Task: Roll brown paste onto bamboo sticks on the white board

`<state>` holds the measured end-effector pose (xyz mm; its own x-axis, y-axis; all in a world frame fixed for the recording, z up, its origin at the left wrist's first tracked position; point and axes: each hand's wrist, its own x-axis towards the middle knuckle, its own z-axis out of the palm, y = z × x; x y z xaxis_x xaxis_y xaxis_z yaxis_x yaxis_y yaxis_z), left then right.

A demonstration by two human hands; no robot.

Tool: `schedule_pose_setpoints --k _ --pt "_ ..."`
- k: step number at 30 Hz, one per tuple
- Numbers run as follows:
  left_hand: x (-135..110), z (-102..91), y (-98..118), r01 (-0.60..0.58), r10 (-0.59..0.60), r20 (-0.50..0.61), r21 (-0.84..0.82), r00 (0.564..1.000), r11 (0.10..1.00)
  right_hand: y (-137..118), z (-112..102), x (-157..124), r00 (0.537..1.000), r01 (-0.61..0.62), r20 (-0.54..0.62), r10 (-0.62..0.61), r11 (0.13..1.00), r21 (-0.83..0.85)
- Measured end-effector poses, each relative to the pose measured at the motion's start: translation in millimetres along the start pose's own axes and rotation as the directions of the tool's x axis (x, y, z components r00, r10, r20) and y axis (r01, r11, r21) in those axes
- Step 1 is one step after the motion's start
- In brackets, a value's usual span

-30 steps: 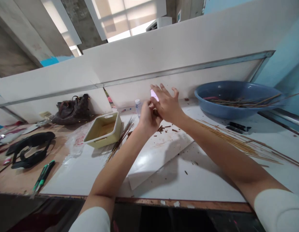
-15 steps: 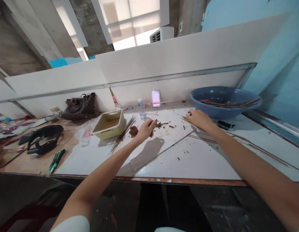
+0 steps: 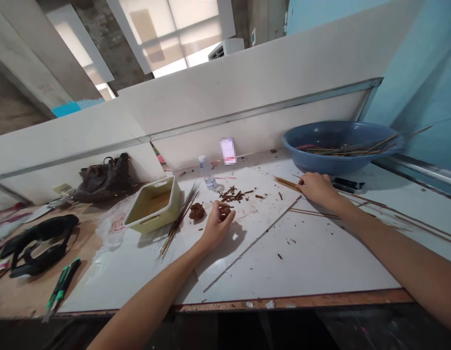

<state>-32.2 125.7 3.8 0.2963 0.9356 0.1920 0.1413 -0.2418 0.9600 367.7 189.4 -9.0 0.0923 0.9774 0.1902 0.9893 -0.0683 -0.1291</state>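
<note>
My left hand [image 3: 217,222] hovers low over the white board, its fingers curled and thumb near them around a small brown piece that looks like clay. Just left of it lies a brown clay lump [image 3: 197,211]. Beyond the fingertips is a scatter of brown crumbs and short rolls [image 3: 233,194]. My right hand [image 3: 318,188] rests on the board at the right, its fingers closed on a bundle of thin tan sticks [image 3: 286,183] whose ends point left. Its palm and some fingertips are hidden.
A yellow-green tub [image 3: 152,224] stands left, beside more thin sticks [image 3: 179,221]. Behind are a clear bottle [image 3: 208,174] and a phone [image 3: 228,151]. A blue basin [image 3: 338,163] of sticks is at the back right. Green-black cutters [image 3: 61,287], black headgear [image 3: 39,248] and a handbag [image 3: 103,180] lie left.
My left hand has drawn back toward me from the brown crumbs, its fingers loosening a little. My right hand stays at the stick bundle. The view has shifted right and closer.
</note>
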Motion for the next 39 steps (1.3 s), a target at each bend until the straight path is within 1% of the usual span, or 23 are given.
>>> schedule_pose_setpoints --k 3,7,11,15,19,21,24,26,28,30,32,34,35,36,38,39 --pt "1 -1.4 -1 -0.011 0.012 -0.016 0.045 1.000 0.999 -3 -3 -1 0.999 0.020 -0.028 -0.019 0.999 0.026" --pt "8 -0.7 3 -0.067 0.069 -0.002 0.239 0.998 0.969 -14 -8 -8 0.994 0.100 -0.058 -0.095 0.992 0.083" --pt "19 4.6 6 -0.124 0.121 0.030 0.384 0.992 0.915 -19 -6 -17 0.998 0.056 -0.035 -0.056 0.998 0.002" --pt "20 11.0 -6 -0.202 0.195 0.065 0.478 0.979 0.855 -17 -3 -18 0.998 0.065 -0.021 -0.065 0.998 -0.003" --pt "17 13.0 -20 -0.252 0.256 0.062 0.496 0.965 0.831 -16 1 -14 0.999 0.050 -0.016 -0.050 0.999 -0.009" --pt "14 12.3 -21 -0.256 0.264 0.056 0.500 0.963 0.827 -14 3 -13 0.999 0.037 -0.014 -0.037 0.999 -0.006" --pt "12 10.6 -17 -0.236 0.242 0.054 0.490 0.969 0.839 -7 3 -12 0.999 0.034 -0.010 -0.034 0.999 0.012" --pt "11 9.5 -14 -0.223 0.227 0.049 0.458 0.973 0.860 -3 1 -11 0.998 0.054 -0.040 -0.053 0.998 0.035" --pt "11 8.5 -14 -0.218 0.218 0.050 0.434 0.975 0.874 -4 -2 -11 0.990 0.083 -0.122 -0.075 0.995 0.060" --pt "10 7.5 -15 -0.210 0.209 0.049 0.436 0.977 0.875 -12 -5 -14 0.973 0.115 -0.212 -0.092 0.989 0.095" --pt "10 6.8 -15 -0.196 0.198 0.043 0.451 0.979 0.871 -27 -9 -23 0.954 0.162 -0.275 -0.118 0.976 0.144" --pt "10 6.6 -15 -0.183 0.197 0.017 0.454 0.980 0.872 -46 -12 -35 0.924 0.257 -0.335 -0.182 0.947 0.193" --pt "11 6.8 -14 -0.176 0.198 -0.003 0.447 0.980 0.877 -56 -13 -42 0.899 0.335 -0.367 -0.241 0.916 0.220" --pt "11 7.0 -13 -0.167 0.198 -0.025 0.436 0.980 0.884 -66 -14 -49 0.863 0.436 -0.390 -0.323 0.865 0.248" --pt "13 7.3 -10 -0.150 0.195 -0.071 0.403 0.978 0.903 -81 -14 -62 0.762 0.633 -0.404 -0.506 0.712 0.304" --pt "13 7.4 -9 -0.145 0.191 -0.087 0.383 0.978 0.912 -87 -14 -67 0.712 0.700 -0.399 -0.578 0.635 0.328"
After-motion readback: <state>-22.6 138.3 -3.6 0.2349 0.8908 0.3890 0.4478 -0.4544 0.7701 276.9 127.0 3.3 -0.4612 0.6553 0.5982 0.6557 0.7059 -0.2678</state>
